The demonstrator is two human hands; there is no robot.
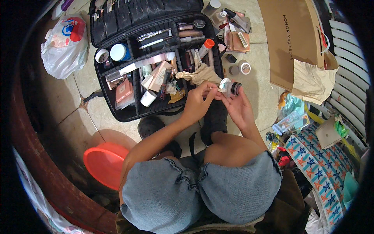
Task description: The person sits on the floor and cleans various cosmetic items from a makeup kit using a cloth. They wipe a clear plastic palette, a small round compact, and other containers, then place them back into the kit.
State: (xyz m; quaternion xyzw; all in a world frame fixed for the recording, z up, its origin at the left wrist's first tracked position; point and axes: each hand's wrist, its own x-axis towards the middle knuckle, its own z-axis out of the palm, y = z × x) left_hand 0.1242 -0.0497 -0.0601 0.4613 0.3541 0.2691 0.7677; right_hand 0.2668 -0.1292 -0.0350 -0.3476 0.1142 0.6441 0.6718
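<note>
My right hand (242, 106) is shut on a small clear jar with a black rim (233, 88), above the right front corner of the makeup case. Against that jar my left hand (204, 98) pinches a small pale item whose kind I cannot tell. A round whitish lid or disc (225, 83) shows between the hands. The black makeup case (118, 115) lies open on the floor, with a beige cloth (201, 75), a white-capped blue jar (119, 52), an orange-capped tube (206, 46) and several small boxes and tubes in its compartments.
Right of the case, compacts (238, 42) and a small round jar (244, 68) lie on the tiles. A cardboard box (279, 38) and a starfish-patterned fabric item (321, 158) are farther right. At the left are a white plastic bag (65, 52) and a red basin (105, 165).
</note>
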